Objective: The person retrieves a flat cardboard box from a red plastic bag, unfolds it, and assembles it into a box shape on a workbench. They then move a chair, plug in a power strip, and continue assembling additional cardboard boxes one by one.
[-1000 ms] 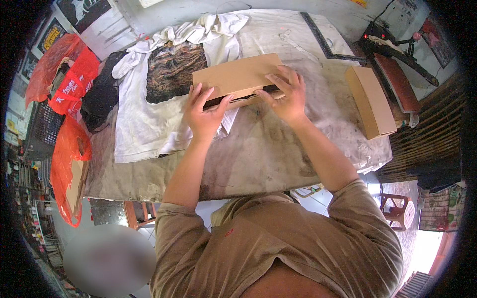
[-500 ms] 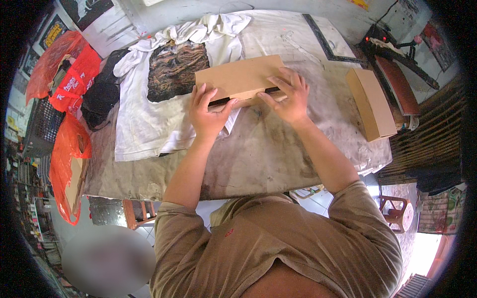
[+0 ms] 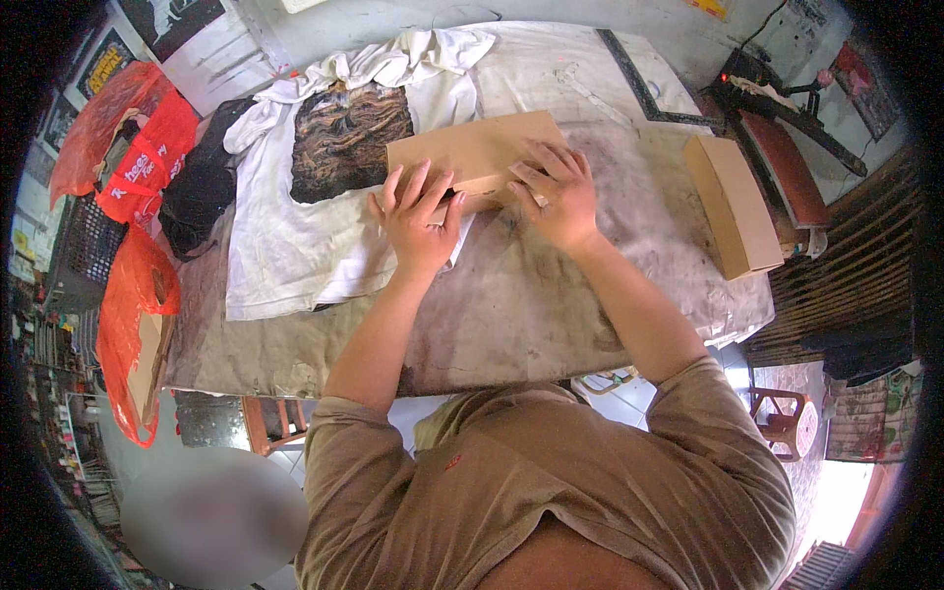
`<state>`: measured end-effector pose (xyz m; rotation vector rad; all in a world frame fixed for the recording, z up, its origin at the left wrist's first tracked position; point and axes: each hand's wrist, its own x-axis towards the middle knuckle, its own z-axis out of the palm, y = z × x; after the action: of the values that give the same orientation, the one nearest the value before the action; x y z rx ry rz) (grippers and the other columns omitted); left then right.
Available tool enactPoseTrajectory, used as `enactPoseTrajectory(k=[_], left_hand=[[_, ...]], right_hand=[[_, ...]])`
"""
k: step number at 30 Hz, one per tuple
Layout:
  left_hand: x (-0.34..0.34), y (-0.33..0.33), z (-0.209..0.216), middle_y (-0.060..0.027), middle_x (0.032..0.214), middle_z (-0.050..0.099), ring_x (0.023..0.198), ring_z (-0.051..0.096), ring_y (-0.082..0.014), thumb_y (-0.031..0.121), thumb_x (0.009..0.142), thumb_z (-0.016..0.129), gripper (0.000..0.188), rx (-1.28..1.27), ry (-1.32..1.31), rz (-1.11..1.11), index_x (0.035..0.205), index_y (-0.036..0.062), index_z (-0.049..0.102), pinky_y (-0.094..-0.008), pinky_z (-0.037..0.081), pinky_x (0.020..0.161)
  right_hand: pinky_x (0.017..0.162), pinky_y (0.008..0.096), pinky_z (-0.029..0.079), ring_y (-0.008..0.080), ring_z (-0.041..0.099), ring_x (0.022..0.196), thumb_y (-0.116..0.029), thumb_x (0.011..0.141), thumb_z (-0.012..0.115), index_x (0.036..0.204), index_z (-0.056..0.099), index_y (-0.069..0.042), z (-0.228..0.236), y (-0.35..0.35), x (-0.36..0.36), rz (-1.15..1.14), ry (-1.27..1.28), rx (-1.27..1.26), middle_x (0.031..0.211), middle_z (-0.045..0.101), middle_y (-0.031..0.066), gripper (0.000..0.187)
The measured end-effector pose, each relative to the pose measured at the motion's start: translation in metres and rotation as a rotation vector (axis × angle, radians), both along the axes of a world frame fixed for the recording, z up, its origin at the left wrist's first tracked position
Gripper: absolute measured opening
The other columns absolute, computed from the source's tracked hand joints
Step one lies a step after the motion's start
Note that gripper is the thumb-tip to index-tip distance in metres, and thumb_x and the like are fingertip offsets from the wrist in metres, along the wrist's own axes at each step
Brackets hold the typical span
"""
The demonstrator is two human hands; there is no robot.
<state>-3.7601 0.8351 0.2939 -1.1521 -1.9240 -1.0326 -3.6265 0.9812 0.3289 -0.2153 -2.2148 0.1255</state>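
A brown cardboard box [image 3: 482, 143] lies on the cloth-covered table, partly over a white T-shirt [image 3: 285, 251] with a dark printed picture. At the box's near left edge is my left hand [image 3: 421, 228], its fingers spread and fingertips on the cardboard. My right hand [image 3: 568, 208] rests at the near right edge, fingers stretched out over the top. A dark gap shows along the near side between the hands. My fingers hide parts of that edge.
Another long cardboard box [image 3: 733, 206] stands at the table's right. A black L-shaped strip [image 3: 644, 93] lies at the back. Red plastic bags [image 3: 138, 285] and a dark basket [image 3: 88, 241] are at the left. A stool [image 3: 787, 423] stands below on the right.
The dark gap along the box's near edge shows less now. My left fingers have spread and lifted a little; my right hand has shifted slightly left and nearer.
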Motion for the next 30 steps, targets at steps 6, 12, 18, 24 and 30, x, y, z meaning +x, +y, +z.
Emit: enactPoseTrajectory(k=[6, 12, 18, 24, 30], left_hand=[[0.0052, -0.0009, 0.0007, 0.0056, 0.106, 0.058, 0.111, 0.041, -0.0204, 0.030, 0.071, 0.065, 0.022, -0.013, 0.012, 0.047, 0.091, 0.0210, 0.066, -0.0521, 0.016, 0.095], [0.0067, 0.0002, 0.0043, 0.0030, 0.102, 0.060, 0.104, 0.049, -0.0177, 0.022, 0.073, 0.062, 0.018, -0.053, 0.131, 0.007, 0.090, 0.0169, 0.065, -0.0468, 0.022, 0.094], [0.0039, -0.0007, 0.0039, -0.0018, 0.101, 0.062, 0.100, 0.054, -0.0192, 0.021, 0.071, 0.067, 0.022, -0.010, 0.122, -0.134, 0.092, 0.0133, 0.065, -0.0400, 0.030, 0.091], [0.0022, 0.0003, -0.0001, -0.0015, 0.100, 0.063, 0.099, 0.055, -0.0193, 0.022, 0.068, 0.070, 0.023, -0.007, 0.173, -0.105, 0.089, 0.0126, 0.066, -0.0386, 0.032, 0.089], [0.0038, 0.0015, -0.0028, -0.0007, 0.099, 0.063, 0.098, 0.056, -0.0181, 0.022, 0.069, 0.070, 0.018, -0.018, 0.150, -0.105, 0.084, 0.0125, 0.066, -0.0389, 0.034, 0.089]], right_hand=[[0.082, 0.0374, 0.039, 0.0238, 0.054, 0.096, -0.016, 0.064, 0.069, 0.080, 0.066, -0.010, 0.0023, -0.0030, -0.0022, 0.000, 0.059, -0.006, 0.104, 0.059, 0.0058, 0.018], [0.082, 0.0390, 0.039, 0.0224, 0.055, 0.089, -0.018, 0.065, 0.066, 0.077, 0.067, -0.012, 0.0000, -0.0020, -0.0044, 0.010, 0.066, 0.019, 0.098, 0.060, 0.0030, 0.014], [0.077, 0.0362, 0.041, 0.0210, 0.056, 0.086, -0.012, 0.060, 0.070, 0.073, 0.066, -0.008, -0.0006, -0.0002, -0.0032, 0.099, 0.119, 0.015, 0.096, 0.061, 0.0043, 0.014], [0.076, 0.0353, 0.041, 0.0215, 0.057, 0.083, -0.009, 0.060, 0.070, 0.072, 0.065, -0.008, -0.0030, 0.0005, -0.0044, 0.138, 0.154, 0.017, 0.092, 0.062, 0.0043, 0.013], [0.076, 0.0347, 0.041, 0.0213, 0.056, 0.084, -0.006, 0.060, 0.069, 0.071, 0.064, -0.008, -0.0057, 0.0022, -0.0031, 0.161, 0.150, 0.015, 0.094, 0.061, 0.0034, 0.013]])
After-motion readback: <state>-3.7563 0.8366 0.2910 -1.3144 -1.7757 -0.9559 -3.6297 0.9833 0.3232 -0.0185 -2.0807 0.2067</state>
